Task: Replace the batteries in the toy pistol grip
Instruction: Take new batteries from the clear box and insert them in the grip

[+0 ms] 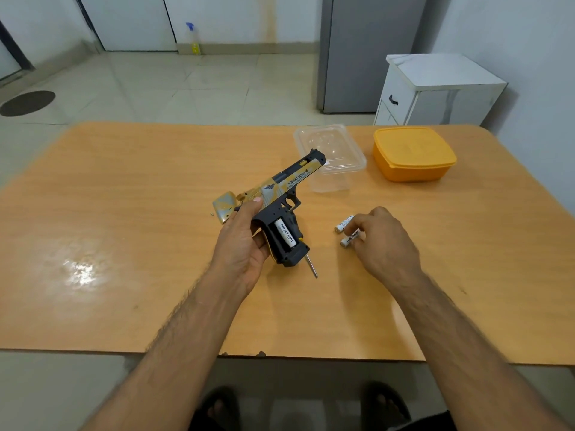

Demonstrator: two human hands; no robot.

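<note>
My left hand (241, 241) holds the black and gold toy pistol (287, 188) above the wooden table (124, 244), muzzle pointing away to the right. Its grip compartment is open toward me with one white battery (284, 233) seated inside. My right hand (384, 242) rests on the table to the right, fingertips pinching a white battery (349, 239). A second loose battery (342, 224) lies just behind it. The gold grip cover (224, 210) lies on the table left of the pistol. A screwdriver (311, 265) lies under the grip, only its shaft tip showing.
A clear plastic container (331, 157) stands behind the pistol's muzzle, and an orange lidded box (412, 154) sits to its right. Beyond the table are a white cabinet (435, 91), a grey fridge and a spray bottle by the wall.
</note>
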